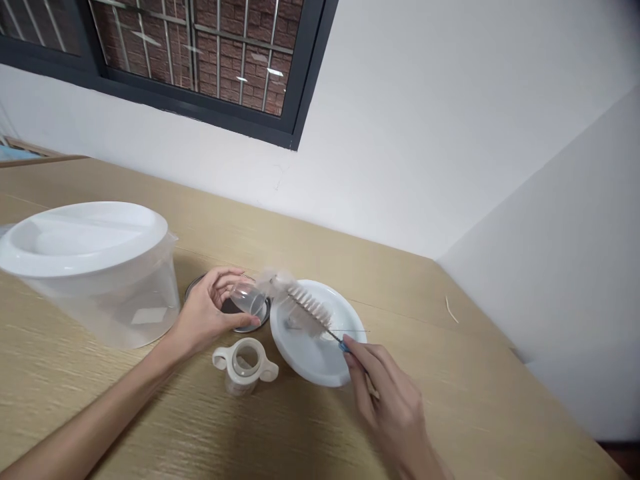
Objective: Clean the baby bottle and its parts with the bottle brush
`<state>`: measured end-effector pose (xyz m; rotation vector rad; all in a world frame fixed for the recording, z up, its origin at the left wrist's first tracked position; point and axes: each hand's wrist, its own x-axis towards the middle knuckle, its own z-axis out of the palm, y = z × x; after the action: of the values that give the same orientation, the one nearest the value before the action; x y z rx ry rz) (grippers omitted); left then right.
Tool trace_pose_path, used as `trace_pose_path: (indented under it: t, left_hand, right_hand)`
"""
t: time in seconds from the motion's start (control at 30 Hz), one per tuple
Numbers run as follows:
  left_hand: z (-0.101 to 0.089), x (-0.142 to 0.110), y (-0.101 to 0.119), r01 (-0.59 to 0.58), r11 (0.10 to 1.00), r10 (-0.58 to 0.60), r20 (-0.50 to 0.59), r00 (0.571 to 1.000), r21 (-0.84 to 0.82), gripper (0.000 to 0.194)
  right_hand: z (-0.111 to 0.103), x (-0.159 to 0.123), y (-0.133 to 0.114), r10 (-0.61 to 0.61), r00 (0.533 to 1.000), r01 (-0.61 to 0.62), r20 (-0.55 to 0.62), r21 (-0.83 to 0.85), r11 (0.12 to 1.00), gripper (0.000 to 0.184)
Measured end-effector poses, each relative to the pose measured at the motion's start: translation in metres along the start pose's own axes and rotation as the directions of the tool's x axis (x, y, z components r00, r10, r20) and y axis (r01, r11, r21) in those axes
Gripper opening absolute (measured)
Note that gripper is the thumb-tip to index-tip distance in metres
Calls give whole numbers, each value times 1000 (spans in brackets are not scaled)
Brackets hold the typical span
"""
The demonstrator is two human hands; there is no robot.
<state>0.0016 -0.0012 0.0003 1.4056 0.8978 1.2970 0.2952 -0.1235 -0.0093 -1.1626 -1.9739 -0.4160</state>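
Observation:
My left hand (213,303) is closed around a small clear plastic cap (249,298), its open end facing right. Between the thumb and fingers of my right hand (387,387) is the blue handle end of a bottle brush (311,309). The brush's white bristles point up and left, and its blurred tip is close to the cap; whether they touch I cannot tell. Below my left hand a clear baby bottle with a cream two-handled collar (249,353) stands upright. A white bowl (320,373) lies beneath the brush, with a thin wire across it.
At the left stands a large translucent container with a white lid (125,280). A dark round dish (231,308) sits partly hidden behind my left hand. A thin pale strip (451,310) lies on the wooden table (480,400) at right. Walls and a barred window are behind.

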Motion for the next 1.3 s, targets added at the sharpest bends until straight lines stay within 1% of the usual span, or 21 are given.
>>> trace_pose_path:
  t: [0.07,0.17,0.27,0.33,0.37,0.43,0.5,0.57,0.63,0.7,0.77,0.83,0.87,0.93,1.0,1.03,1.1,1.13,1.2,1.23,1.3]
  left_hand:
    - [1,-1,2,15,1000,-15,11,1000,0,75]
    - [3,-1,5,36,999,-36,14,999,-16,75]
    - [3,0,7,66,998,-66,-5,998,-14,74]
    - [3,0,9,77,997,-77,-24,997,-21,72]
    - [3,0,9,81,996,-82,-28,996,-32,72]
    - [3,0,11,95,994,-96,-18,995,-62,72]
    - [3,0,11,112,991,-112,5,994,-69,71]
    - [3,0,11,118,991,-117,19,993,-64,69]
    - [3,-1,9,113,992,-112,20,994,-62,68]
    - [3,-2,8,102,992,-101,10,995,-68,68]
    - [3,-2,6,98,992,-97,15,995,-84,68]
    - [3,-1,6,102,989,-101,17,995,-111,68]
    - [3,-1,6,108,986,-108,11,994,-127,68]
    - [3,0,6,120,980,-123,-11,992,-161,70]
    - [3,2,6,135,972,-140,-16,990,-193,70]
    - [3,2,6,141,968,-146,-12,989,-209,70]
    - [3,2,4,143,962,-149,-5,989,-234,70]
    - [3,2,3,142,961,-146,-2,989,-238,70]
    - [2,2,1,135,968,-135,12,991,-210,70]
    - [2,1,0,128,975,-126,20,992,-180,70]
    - [1,1,-1,113,987,-110,29,993,-114,69]
  right_hand:
    - [-1,1,1,20,1000,-21,-19,-24,999,46]
    - [-2,0,-1,45,998,-44,-43,27,999,46]
    - [-1,-2,-5,-12,1000,12,-6,65,998,47]
    - [0,-3,-4,-61,998,60,34,27,998,46]
    - [1,-3,-2,-65,997,66,37,-14,998,45]
    - [1,-1,2,-31,999,32,9,-108,994,40]
    - [0,0,5,16,999,-20,-31,-147,989,34]
    - [-2,2,4,63,996,-70,-68,-107,992,31]
    - [-4,3,-1,89,991,-92,-100,-26,995,32]
    - [-5,3,-6,58,995,-56,-86,30,998,36]
    - [-4,2,-8,-29,999,30,-26,38,999,40]
    - [-3,2,-5,-84,996,84,18,-8,996,41]
    - [-2,2,-2,-85,996,86,18,-50,995,40]
    - [-2,2,6,-50,999,48,-11,-144,988,35]
    - [-3,3,10,-4,999,-5,-47,-191,982,31]
    - [-4,3,10,19,998,-30,-64,-180,983,30]
    - [-6,4,7,56,995,-64,-84,-100,993,32]
    - [-6,4,4,55,995,-59,-81,-49,997,33]
    - [-7,3,-2,-5,999,6,-41,12,1000,38]
    - [-7,3,-3,-46,999,46,-10,15,999,39]
    - [-7,2,-2,-95,995,96,38,-37,995,41]
